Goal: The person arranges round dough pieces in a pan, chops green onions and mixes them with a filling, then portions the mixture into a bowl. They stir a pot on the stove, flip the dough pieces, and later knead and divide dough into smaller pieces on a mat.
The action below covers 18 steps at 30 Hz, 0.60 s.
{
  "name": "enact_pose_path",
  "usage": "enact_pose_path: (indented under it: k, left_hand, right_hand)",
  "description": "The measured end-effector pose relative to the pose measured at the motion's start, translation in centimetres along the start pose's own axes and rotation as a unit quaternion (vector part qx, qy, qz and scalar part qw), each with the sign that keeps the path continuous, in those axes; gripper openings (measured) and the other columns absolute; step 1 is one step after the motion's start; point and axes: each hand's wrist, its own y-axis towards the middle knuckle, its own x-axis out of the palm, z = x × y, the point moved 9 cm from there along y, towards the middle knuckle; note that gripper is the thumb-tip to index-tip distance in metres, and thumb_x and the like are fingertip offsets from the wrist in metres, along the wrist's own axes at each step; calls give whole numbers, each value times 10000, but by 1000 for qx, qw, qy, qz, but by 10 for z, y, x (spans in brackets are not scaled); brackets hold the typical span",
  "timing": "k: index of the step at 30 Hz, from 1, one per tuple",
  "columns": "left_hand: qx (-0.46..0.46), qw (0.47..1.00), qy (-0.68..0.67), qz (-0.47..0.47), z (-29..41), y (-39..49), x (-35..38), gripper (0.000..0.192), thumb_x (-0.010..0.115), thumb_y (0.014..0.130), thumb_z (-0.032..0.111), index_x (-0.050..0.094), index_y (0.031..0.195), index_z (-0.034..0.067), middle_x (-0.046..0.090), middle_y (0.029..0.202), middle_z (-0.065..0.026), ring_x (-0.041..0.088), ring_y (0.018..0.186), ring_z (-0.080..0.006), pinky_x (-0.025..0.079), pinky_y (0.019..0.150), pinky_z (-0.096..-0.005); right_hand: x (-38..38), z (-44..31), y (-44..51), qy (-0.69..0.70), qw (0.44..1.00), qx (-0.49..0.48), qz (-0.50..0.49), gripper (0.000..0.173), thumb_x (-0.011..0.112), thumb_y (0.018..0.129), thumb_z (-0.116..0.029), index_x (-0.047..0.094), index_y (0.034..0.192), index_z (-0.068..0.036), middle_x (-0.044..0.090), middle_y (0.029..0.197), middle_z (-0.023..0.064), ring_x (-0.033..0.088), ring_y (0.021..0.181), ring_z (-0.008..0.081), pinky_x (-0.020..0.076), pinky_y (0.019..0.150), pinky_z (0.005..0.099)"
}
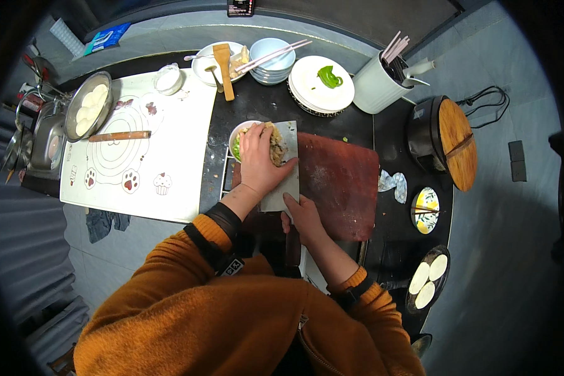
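Note:
My right hand (306, 217) grips a wide-bladed cleaver (275, 199) where blade meets handle, its thumb on the flat of the blade. The dark handle (293, 246) points back toward my body. A heap of chopped brownish food (277, 148) lies on the far part of the blade. My left hand (258, 157) cups over this heap, fingers pointing away from me and thumb across the blade. Just beyond and left of the blade is a small bowl (235, 136) holding chopped green pieces, partly hidden by my left hand. A reddish cutting board (338, 188) lies underneath.
Left is a white printed mat (178, 155) with a rolling pin (120, 136) and a metal bowl of dough pieces (91, 110). Behind stand stacked bowls (272, 70) and plates with green pepper (329, 77). Right are a wooden-lidded pot (427, 136) and a pan with dough rounds (425, 282).

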Motion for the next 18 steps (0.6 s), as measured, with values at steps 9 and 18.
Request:
enact_pose_path:
  k: [9, 18]
  left_hand:
    - [51, 996, 68, -16, -37, 18, 17, 398, 706, 757, 289, 637, 1080, 67, 569, 1148, -106, 468, 1189, -308, 309, 1036, -509]
    - [32, 991, 126, -37, -50, 22, 44, 378, 670, 789, 207, 582, 1110, 29, 542, 1172, -154, 460, 1181, -348, 325, 1022, -487]
  right_hand:
    - [10, -8, 1, -43, 999, 17, -3, 257, 533, 951, -261, 538, 872, -17, 507, 575, 54, 465, 424, 153, 386, 409, 296]
    - [-47, 15, -35, -12, 1000, 8, 22, 223, 535, 961, -225, 557, 882, -17, 496, 577, 33, 475, 469, 126, 381, 410, 287]
